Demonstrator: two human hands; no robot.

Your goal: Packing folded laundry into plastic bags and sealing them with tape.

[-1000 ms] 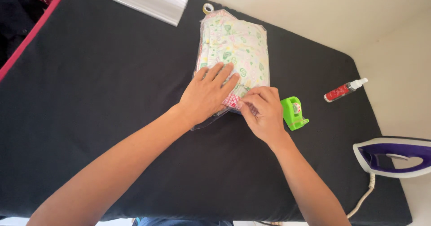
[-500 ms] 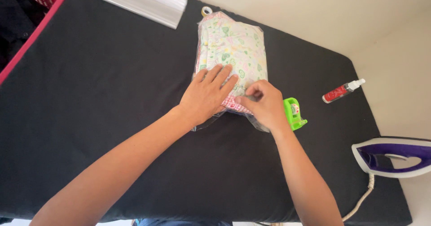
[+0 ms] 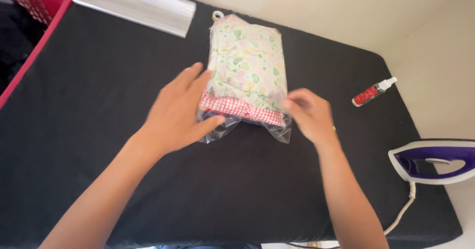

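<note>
Both hands have loosened: the left hand (image 3: 175,113) lies open at the bag's (image 3: 247,73) left edge, the right hand (image 3: 308,113), fingers pinched, has slid off its lower right corner, hiding the green tape dispenser. The bag lies mid-table (image 3: 99,130), near the far edge, apparently sealed.

Head view, steeply down, close

Both hands, left hand (image 3: 175,113) and right hand (image 3: 308,114), at clear bagged cloth bundle (image 3: 247,71).

A home laundry corner: a black-covered ironing counter (image 3: 99,130), a purple-and-white iron (image 3: 435,162) (corded), and a red laundry basket (image 3: 34,11).
</note>
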